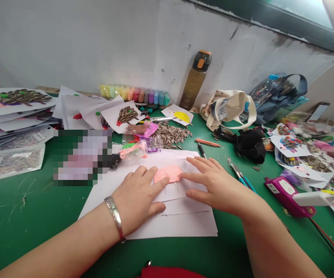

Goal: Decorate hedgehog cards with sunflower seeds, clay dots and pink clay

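My left hand (139, 197) lies flat on a white sheet of paper (184, 224), fingers stretched out, its fingertips touching the left edge of a flat pink clay patch (169, 173). A silver bracelet is on that wrist. My right hand (216, 185) also lies flat with fingers spread, its index fingertip pressing the clay's right edge. The clay sits on a pencil outline drawn on the paper. Neither hand holds anything.
A pile of sunflower seeds (171, 135) lies behind the paper, with clay bags (135, 148) beside it. Coloured clay packs (135, 94) and a bottle (196, 81) stand by the wall. Finished seed pictures (16, 98) stack at left; bags (233, 106), pens (207, 143) and a pink device (288, 193) sit right.
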A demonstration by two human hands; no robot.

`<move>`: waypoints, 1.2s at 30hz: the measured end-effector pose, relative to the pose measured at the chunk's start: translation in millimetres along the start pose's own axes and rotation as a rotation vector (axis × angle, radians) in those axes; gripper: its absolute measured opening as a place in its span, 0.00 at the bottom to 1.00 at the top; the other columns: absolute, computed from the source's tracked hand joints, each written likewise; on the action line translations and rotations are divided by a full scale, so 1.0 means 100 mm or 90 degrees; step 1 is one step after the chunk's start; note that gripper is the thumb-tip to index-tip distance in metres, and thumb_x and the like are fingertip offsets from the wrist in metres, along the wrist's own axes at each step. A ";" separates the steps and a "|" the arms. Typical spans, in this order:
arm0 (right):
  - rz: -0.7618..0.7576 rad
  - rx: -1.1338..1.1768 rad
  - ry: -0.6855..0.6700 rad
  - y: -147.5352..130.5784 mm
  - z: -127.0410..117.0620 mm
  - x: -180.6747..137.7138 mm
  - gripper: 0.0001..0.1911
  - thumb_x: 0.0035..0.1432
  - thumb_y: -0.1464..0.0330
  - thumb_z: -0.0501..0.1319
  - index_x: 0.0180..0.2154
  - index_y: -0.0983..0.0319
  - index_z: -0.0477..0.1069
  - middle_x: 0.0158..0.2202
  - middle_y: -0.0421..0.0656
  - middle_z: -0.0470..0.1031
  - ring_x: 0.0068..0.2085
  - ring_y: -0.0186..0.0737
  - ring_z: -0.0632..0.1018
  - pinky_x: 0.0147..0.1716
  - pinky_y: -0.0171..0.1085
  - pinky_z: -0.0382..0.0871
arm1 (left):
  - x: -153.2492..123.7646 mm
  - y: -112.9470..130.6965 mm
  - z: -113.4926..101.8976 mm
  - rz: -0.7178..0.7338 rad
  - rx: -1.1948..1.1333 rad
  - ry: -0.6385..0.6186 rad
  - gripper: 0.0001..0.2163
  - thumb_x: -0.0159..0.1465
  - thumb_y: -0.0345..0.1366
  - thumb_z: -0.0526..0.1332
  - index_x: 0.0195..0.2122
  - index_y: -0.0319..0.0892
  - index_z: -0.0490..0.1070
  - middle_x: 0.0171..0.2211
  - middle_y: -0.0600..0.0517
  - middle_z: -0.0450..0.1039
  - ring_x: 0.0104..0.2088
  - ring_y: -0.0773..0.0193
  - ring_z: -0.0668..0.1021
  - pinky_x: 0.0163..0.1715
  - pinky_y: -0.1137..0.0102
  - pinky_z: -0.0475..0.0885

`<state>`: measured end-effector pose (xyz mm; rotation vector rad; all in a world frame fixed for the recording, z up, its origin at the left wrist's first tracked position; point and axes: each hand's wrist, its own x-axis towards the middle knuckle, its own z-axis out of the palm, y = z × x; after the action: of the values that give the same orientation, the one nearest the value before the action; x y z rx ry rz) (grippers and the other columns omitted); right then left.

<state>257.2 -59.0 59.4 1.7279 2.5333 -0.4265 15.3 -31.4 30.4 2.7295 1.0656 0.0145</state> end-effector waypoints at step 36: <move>-0.035 0.034 0.014 0.02 -0.03 0.01 0.18 0.63 0.54 0.54 0.53 0.43 0.71 0.67 0.44 0.55 0.67 0.56 0.54 0.60 0.65 0.47 | 0.01 0.02 -0.08 -0.011 0.000 -0.041 0.23 0.60 0.44 0.63 0.58 0.52 0.65 0.53 0.43 0.64 0.46 0.48 0.68 0.47 0.53 0.68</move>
<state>259.2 -56.9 61.6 1.6928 2.6130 -0.4858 17.1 -30.8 38.9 2.7007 1.0707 -0.0756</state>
